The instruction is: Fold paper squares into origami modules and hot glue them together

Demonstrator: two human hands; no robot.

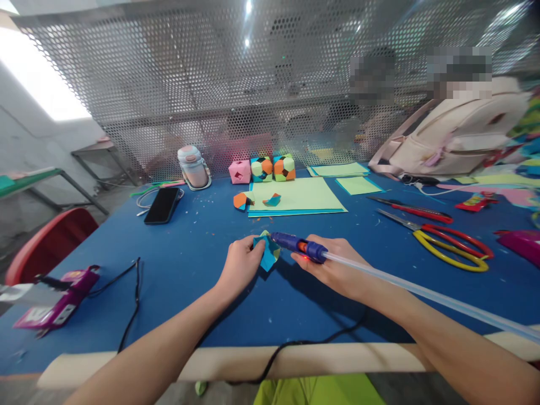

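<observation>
A small folded piece point(269, 261) of creased blue and pale-green paper is pinched between the thumb and fingers of the left hand point(242, 256), near the middle of the tabletop point(202, 326). By the right hand point(329, 261) a blue, barrel-shaped glue gun point(287, 242) is gripped, with fingers curled beneath its body; its nozzle is aimed at the paper's upper edge, though whether contact is made cannot be told for sure. A smooth, translucent glue stick point(388, 275) is seen projecting from its rear, passing above the right forearm. The near edge is lined with a rounded cream strip point(337, 358), crossed by a black cord point(291, 342). Flat blue surface is shown between the left hand and the glossy phone point(162, 205) toward the left edge, and between the right hand and the red-and-yellow scissors point(451, 244) toward the right edge. Beyond the hands, flat paper sheets point(312, 191) are stacked, and behind these three faceted paper shapes point(261, 169) are lined up along the far edge, backed by a perforated panel point(211, 73).
</observation>
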